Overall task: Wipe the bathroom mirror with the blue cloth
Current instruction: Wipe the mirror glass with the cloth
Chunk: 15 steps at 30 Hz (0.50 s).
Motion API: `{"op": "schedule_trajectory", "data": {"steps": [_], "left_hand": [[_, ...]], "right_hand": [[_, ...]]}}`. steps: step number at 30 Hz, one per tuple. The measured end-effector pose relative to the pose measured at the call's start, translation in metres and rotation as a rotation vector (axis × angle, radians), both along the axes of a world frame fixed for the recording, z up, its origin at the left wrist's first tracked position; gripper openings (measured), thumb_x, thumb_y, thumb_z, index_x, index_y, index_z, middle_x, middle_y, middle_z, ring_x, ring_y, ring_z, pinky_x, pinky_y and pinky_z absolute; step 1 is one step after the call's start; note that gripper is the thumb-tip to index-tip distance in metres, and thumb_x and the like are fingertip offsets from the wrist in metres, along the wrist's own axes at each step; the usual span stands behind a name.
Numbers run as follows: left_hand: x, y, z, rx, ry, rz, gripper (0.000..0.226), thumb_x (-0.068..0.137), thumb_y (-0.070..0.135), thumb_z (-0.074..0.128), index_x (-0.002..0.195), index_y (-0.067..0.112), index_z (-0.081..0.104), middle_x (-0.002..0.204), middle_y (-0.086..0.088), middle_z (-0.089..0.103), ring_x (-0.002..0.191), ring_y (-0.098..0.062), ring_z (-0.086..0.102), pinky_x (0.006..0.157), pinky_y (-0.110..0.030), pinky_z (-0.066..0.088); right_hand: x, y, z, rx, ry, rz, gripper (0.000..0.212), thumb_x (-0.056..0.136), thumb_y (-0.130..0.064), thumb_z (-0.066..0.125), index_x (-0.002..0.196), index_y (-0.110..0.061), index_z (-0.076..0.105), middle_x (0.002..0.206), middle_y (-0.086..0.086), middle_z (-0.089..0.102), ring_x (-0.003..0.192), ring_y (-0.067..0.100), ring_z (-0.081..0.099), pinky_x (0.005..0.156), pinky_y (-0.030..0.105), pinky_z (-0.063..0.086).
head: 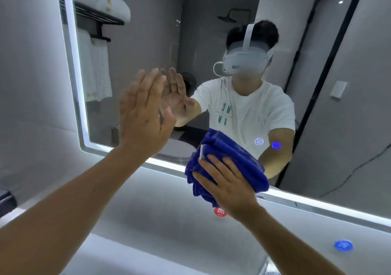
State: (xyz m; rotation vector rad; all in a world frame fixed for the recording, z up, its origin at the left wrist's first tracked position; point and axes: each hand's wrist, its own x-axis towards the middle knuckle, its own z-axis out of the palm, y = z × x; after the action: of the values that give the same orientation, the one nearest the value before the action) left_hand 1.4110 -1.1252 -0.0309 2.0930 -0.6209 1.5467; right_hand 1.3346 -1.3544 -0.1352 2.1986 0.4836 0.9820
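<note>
Pressing blue cloth [224, 164] under right hand [228, 183] fingers [213, 164], against mirror [148, 42]

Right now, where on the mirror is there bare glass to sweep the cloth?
Bare glass lies above the blue cloth and right of the left hand, plus the mirror's right side. The lower edge is crowded: the right hand presses the cloth there.
</note>
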Motion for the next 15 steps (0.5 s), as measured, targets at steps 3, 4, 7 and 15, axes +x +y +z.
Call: {"op": "schedule_trajectory", "data": {"steps": [3,4,7,15], "left_hand": [[-0.005,-0.008,-0.013,0.022,0.015,-0.054,0.06,0.087,0.026,0.045,0.143,0.005,0.043,0.154,-0.012,0.037,0.145,-0.03,0.027,0.114,-0.049,0.021],[-0.005,-0.008,-0.018,0.027,0.019,-0.062,0.059,0.088,0.026,0.045,0.144,0.006,0.043,0.154,-0.011,0.036,0.145,-0.03,0.026,0.115,-0.048,0.019],[-0.003,-0.004,-0.03,0.048,0.021,-0.063,0.058,0.089,0.025,0.05,0.142,0.005,0.044,0.153,-0.012,0.037,0.145,-0.03,0.027,0.115,-0.051,0.024],[-0.005,0.026,-0.038,0.066,0.045,0.0,0.054,0.092,0.025,0.044,0.141,0.004,0.045,0.15,-0.015,0.041,0.143,-0.033,0.032,0.11,-0.057,0.031]], "right_hand": [[-0.031,-0.041,-0.018,0.003,0.025,-0.093,0.074,0.064,-0.022,0.085,0.132,-0.022,0.058,0.141,0.007,0.052,0.133,0.03,0.04,0.11,0.047,0.027],[-0.039,-0.052,-0.023,0.006,0.041,-0.121,0.076,0.062,-0.02,0.087,0.132,-0.022,0.057,0.14,0.007,0.053,0.133,0.03,0.038,0.111,0.046,0.025],[-0.043,-0.058,-0.023,0.033,0.077,-0.136,0.077,0.06,-0.021,0.086,0.132,-0.021,0.058,0.139,0.008,0.054,0.132,0.031,0.038,0.113,0.047,0.019],[0.035,0.084,0.019,-0.039,0.129,-0.025,0.056,0.082,-0.028,0.061,0.137,-0.021,0.052,0.145,0.004,0.047,0.137,0.03,0.039,0.115,0.046,0.021]]}}
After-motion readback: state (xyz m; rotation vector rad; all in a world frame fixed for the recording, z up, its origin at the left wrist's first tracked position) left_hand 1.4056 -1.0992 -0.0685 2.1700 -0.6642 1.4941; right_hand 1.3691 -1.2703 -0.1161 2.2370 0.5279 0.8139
